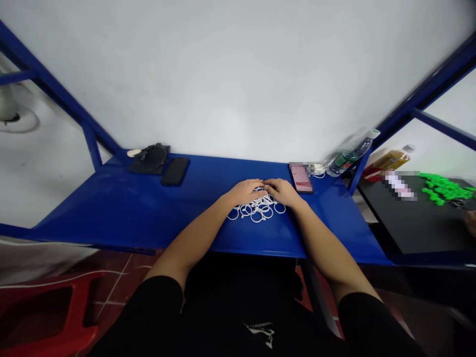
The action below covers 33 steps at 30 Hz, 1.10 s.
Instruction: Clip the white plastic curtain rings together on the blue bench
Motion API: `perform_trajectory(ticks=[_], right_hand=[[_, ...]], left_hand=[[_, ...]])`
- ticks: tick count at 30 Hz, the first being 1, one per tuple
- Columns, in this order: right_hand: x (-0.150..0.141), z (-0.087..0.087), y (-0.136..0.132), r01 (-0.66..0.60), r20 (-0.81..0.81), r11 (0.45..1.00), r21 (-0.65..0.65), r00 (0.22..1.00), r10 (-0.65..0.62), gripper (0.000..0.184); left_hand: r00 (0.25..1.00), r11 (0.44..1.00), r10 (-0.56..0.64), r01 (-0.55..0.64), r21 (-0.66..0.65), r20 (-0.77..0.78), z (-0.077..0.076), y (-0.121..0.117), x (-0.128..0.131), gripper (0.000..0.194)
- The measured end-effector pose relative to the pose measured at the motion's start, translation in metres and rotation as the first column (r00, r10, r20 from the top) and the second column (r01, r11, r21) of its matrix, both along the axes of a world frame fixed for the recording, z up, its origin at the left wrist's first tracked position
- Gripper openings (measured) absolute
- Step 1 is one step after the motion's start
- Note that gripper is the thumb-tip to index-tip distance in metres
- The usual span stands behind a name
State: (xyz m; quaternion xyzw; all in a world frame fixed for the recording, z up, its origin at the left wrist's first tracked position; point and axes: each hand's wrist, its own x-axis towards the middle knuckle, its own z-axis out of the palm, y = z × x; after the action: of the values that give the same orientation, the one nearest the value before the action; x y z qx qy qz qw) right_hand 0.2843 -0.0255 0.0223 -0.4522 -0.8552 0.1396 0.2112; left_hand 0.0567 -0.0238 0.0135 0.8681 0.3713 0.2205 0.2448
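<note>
A pile of thin white rings (257, 214), several of them with small knobs, lies on the blue tabletop (141, 213) close to its front edge. My left hand (246, 191) reaches over the pile's far left side, fingers stretched out and thumb apart. Opposite it, my right hand (281, 190) curves around the far right side with its fingers apart. The fingertips of both hands come together at the back of the pile. Some rings are hidden under the palms and fingers, and I see nothing gripped in either hand.
A dark phone (175, 171) and a black item (150, 157) lie at the back left. Behind my right hand are a lit phone (302, 179), a white cable (319, 170) and a plastic bottle (349, 156). Green pieces (444, 188) and a person's hand (471, 220) are at the neighbouring black table (399, 223).
</note>
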Motion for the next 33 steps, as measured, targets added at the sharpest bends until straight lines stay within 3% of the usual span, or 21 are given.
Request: perform_trajectory(ticks=[10, 15, 20, 25, 29, 33], right_hand=[[0.002, -0.007, 0.002, -0.003, -0.052, 1.0, -0.002, 0.999, 0.003, 0.022], [0.004, -0.009, 0.005, 0.045, -0.093, 0.994, 0.105, 0.995, -0.035, 0.028], [0.006, -0.013, 0.01, 0.044, 0.065, 0.989, 0.143, 0.996, -0.054, 0.026], [0.005, -0.015, 0.01, 0.055, 0.145, 0.989, 0.137, 0.987, -0.075, 0.012], [0.003, -0.011, 0.008, 0.128, 0.084, 0.98, 0.151, 0.986, -0.141, 0.007], [0.0, -0.003, 0.002, 0.182, -0.101, 0.964, 0.194, 0.981, -0.165, 0.009]], left_hand=[[0.99, 1.0, -0.003, 0.004, -0.011, 0.138, -0.001, 0.003, 0.0, 0.039], [0.975, 0.998, 0.022, -0.009, -0.059, 0.223, -0.004, 0.001, 0.004, 0.036], [0.967, 0.996, 0.028, -0.005, -0.089, 0.253, -0.001, -0.003, 0.006, 0.034], [0.964, 0.994, 0.051, -0.023, -0.111, 0.262, -0.002, -0.002, 0.005, 0.035], [0.941, 0.995, 0.1, -0.089, -0.046, 0.323, -0.005, 0.004, 0.003, 0.033], [0.893, 0.972, 0.229, -0.232, -0.04, 0.388, -0.009, 0.01, 0.003, 0.028]])
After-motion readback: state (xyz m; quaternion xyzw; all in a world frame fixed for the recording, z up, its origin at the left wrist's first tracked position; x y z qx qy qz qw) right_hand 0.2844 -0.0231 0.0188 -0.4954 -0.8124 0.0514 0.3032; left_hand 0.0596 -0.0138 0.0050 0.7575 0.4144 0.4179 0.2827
